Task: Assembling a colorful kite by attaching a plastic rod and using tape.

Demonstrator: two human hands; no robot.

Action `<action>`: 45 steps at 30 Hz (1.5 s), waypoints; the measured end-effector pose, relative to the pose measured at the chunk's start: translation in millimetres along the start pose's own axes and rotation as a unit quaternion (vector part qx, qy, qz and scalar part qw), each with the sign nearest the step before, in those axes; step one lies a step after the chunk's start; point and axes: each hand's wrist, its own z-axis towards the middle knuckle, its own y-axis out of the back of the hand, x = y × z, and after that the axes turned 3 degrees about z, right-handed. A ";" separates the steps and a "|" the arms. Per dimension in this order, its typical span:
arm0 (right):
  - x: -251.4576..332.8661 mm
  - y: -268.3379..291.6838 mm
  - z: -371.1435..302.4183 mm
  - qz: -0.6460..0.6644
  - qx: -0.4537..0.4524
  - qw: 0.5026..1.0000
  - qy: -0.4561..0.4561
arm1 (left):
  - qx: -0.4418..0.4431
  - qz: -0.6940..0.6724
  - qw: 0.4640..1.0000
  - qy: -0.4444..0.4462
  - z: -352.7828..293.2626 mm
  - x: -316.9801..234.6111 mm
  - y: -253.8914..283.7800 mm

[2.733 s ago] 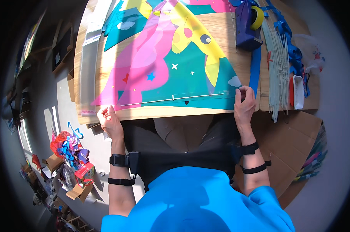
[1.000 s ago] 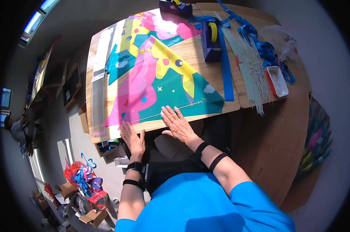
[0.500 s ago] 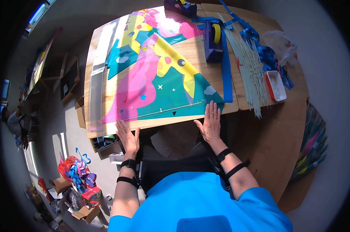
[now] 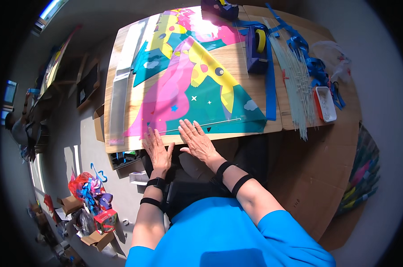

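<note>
A triangular printed kite sail [image 4: 241, 107] in teal, pink and yellow lies flat on the wooden table, its long edge toward me. A thin white rod [image 4: 223, 121] runs along that near edge. My left hand [image 4: 158, 152] is flat on the pink part of the edge, fingers stretched and holding nothing. Close beside it, my right hand [image 4: 198, 141] rests with spread fingers on the teal part; its fingertips lie over the rod, hiding part of it.
More printed sheets [image 4: 149, 66] lie farther back. A tape dispenser [image 4: 256, 58], blue ribbon [image 4: 271, 95], a bundle of pale rods [image 4: 295, 80] and a white-and-red tray [image 4: 326, 104] sit at the right. A clear plastic strip [image 4: 118, 102] lies at the left; boxes [image 4: 99, 240] stand on the floor.
My right hand has moved left from the sail's right corner to near the middle of the edge. My left hand has shifted slightly right and forward onto the sail. The view has shifted slightly.
</note>
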 end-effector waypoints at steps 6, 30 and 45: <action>-42.4 14.9 -49.6 0.008 -0.009 0.992 -0.122 | 0.028 -0.010 0.999 0.022 -6.1 11.0 -1.0; -163.0 135.8 -40.1 0.281 -0.280 0.848 -0.350 | 0.040 0.039 0.989 -0.139 6.8 -32.7 12.0; -339.7 159.4 59.4 0.424 -0.162 0.655 -0.604 | 0.030 0.019 0.989 -0.143 13.0 -36.8 8.0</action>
